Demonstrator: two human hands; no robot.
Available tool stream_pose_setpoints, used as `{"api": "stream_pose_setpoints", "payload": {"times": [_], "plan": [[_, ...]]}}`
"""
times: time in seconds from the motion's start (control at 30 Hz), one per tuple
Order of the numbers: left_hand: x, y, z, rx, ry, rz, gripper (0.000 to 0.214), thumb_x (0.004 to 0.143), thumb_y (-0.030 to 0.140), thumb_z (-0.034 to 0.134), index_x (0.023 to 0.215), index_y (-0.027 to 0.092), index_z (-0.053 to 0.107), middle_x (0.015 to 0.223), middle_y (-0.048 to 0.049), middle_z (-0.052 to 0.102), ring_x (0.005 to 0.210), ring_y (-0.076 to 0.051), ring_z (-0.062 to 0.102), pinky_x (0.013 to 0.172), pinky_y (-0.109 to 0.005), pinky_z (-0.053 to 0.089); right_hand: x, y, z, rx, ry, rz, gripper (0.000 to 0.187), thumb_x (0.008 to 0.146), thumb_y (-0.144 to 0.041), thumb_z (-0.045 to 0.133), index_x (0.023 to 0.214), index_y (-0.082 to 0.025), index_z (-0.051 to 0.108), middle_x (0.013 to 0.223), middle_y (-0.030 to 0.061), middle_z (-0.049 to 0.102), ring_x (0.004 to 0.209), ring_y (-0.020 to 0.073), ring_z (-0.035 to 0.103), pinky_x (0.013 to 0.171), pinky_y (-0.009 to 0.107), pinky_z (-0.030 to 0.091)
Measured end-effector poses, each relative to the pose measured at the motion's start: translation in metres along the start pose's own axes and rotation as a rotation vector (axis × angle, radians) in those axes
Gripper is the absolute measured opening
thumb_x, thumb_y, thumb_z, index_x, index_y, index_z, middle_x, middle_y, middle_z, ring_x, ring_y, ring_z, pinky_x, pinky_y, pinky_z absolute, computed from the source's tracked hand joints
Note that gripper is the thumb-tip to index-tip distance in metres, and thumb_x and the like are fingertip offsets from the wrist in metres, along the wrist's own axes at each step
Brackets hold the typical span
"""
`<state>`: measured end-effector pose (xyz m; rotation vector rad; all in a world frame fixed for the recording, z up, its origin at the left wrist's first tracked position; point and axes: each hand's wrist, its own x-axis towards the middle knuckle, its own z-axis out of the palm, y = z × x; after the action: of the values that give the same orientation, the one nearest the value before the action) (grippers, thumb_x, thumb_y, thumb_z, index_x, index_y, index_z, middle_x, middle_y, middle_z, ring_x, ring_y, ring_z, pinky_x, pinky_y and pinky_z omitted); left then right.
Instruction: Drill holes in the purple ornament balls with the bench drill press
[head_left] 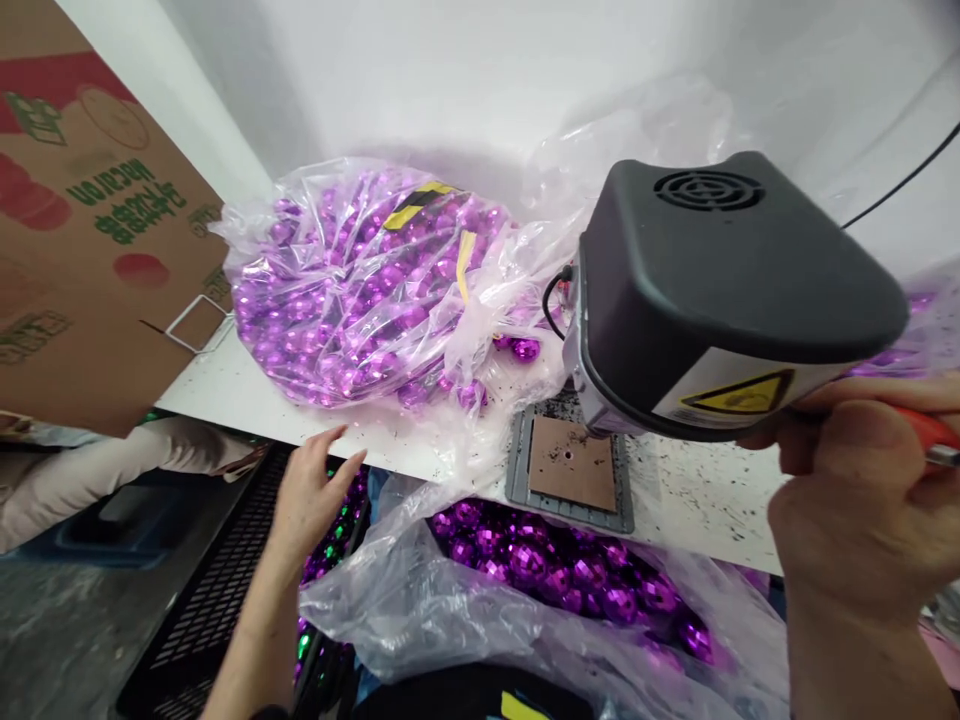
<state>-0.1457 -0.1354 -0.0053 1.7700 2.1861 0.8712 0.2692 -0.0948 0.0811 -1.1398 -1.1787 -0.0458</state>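
My left hand (313,490) hovers with fingers spread just below the front edge of the white table (247,395), close to a clear plastic bag (360,270) full of shiny purple balls. My right hand (855,490) is closed round a red handle (926,432) at the right side of a black benchtop machine (720,290). Under the machine's head lies a grey base with a brown plate (574,465) that has a small hole. A second open bag of purple balls (570,575) hangs below the table edge in front of me.
A large cardboard box (82,220) with red and green print leans at the left. A black slatted crate (217,590) sits low on the left beside a person's light sleeve (112,470). A black cable (900,185) runs along the white wall. Dark specks litter the tabletop.
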Motion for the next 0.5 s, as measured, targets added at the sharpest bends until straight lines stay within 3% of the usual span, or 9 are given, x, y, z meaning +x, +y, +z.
{"api": "stream_pose_setpoints", "payload": {"times": [0.07, 0.1, 0.17, 0.2, 0.27, 0.33, 0.43, 0.5], "plan": [[0.004, 0.047, 0.038, -0.196, -0.048, 0.177, 0.032, 0.099, 0.041, 0.05, 0.114, 0.018, 0.066, 0.111, -0.0103, 0.073, 0.101, -0.025, 0.07, 0.094, -0.047, 0.057, 0.001, -0.001, 0.001, 0.006, -0.003, 0.009, 0.021, 0.086, -0.04, 0.066, 0.083, -0.018, 0.064, 0.061, -0.0033, 0.057, 0.051, 0.0087, 0.056, 0.04, 0.028, 0.037], [0.009, 0.072, 0.058, -0.234, -0.121, 0.292, 0.024, 0.099, 0.034, 0.052, 0.112, 0.022, 0.068, 0.111, -0.0061, 0.074, 0.103, -0.021, 0.07, 0.097, -0.041, 0.057, 0.001, -0.002, 0.0, 0.001, -0.023, 0.017, 0.022, 0.086, -0.039, 0.066, 0.082, -0.018, 0.064, 0.061, -0.0029, 0.057, 0.051, 0.0087, 0.056, 0.04, 0.027, 0.038], [0.025, 0.114, 0.095, -0.116, -0.339, 0.719, 0.03, 0.095, 0.012, 0.05, 0.118, 0.021, 0.066, 0.117, -0.0073, 0.073, 0.111, -0.021, 0.066, 0.107, -0.044, 0.05, 0.003, -0.003, -0.003, -0.019, -0.065, 0.023, 0.023, 0.086, -0.04, 0.065, 0.082, -0.018, 0.063, 0.062, -0.0025, 0.058, 0.05, 0.0086, 0.056, 0.04, 0.026, 0.039], [0.035, 0.127, 0.109, 0.015, -0.368, 0.833, 0.037, 0.091, 0.003, 0.048, 0.118, 0.021, 0.067, 0.117, -0.0073, 0.072, 0.114, -0.022, 0.065, 0.114, -0.049, 0.042, 0.004, -0.004, -0.005, -0.023, -0.084, 0.026, 0.024, 0.086, -0.041, 0.065, 0.082, -0.018, 0.062, 0.063, -0.0023, 0.058, 0.05, 0.0087, 0.056, 0.04, 0.026, 0.04], [0.059, 0.135, 0.127, 0.271, -0.347, 0.846, 0.048, 0.084, -0.007, 0.046, 0.119, 0.018, 0.066, 0.117, -0.0103, 0.071, 0.117, -0.025, 0.062, 0.119, -0.057, 0.031, 0.004, -0.005, -0.008, -0.036, -0.112, 0.045, 0.025, 0.087, -0.042, 0.065, 0.082, -0.018, 0.062, 0.064, -0.0021, 0.058, 0.05, 0.0089, 0.056, 0.04, 0.026, 0.041], [0.079, 0.126, 0.132, 0.426, -0.314, 0.748, 0.046, 0.082, -0.008, 0.047, 0.118, 0.013, 0.066, 0.113, -0.0152, 0.07, 0.115, -0.03, 0.062, 0.116, -0.06, 0.032, 0.004, -0.004, -0.009, -0.041, -0.116, 0.059, 0.025, 0.087, -0.043, 0.064, 0.083, -0.018, 0.063, 0.064, -0.0021, 0.059, 0.05, 0.0089, 0.056, 0.041, 0.026, 0.041], [0.093, 0.108, 0.127, 0.475, -0.311, 0.693, 0.042, 0.083, -0.005, 0.049, 0.118, 0.011, 0.065, 0.105, -0.0172, 0.069, 0.108, -0.033, 0.062, 0.104, -0.056, 0.041, 0.004, -0.003, -0.007, -0.027, -0.089, 0.042, 0.025, 0.087, -0.042, 0.064, 0.083, -0.018, 0.063, 0.065, -0.0021, 0.059, 0.049, 0.0083, 0.054, 0.041, 0.026, 0.041], [0.09, 0.105, 0.12, 0.39, -0.288, 0.692, 0.039, 0.085, 0.001, 0.055, 0.121, 0.013, 0.062, 0.114, -0.0168, 0.068, 0.112, -0.034, 0.06, 0.102, -0.054, 0.042, 0.005, -0.003, -0.005, -0.023, -0.064, 0.025, 0.024, 0.087, -0.041, 0.064, 0.08, -0.018, 0.062, 0.063, -0.0024, 0.058, 0.048, 0.0082, 0.053, 0.041, 0.025, 0.039]]}}
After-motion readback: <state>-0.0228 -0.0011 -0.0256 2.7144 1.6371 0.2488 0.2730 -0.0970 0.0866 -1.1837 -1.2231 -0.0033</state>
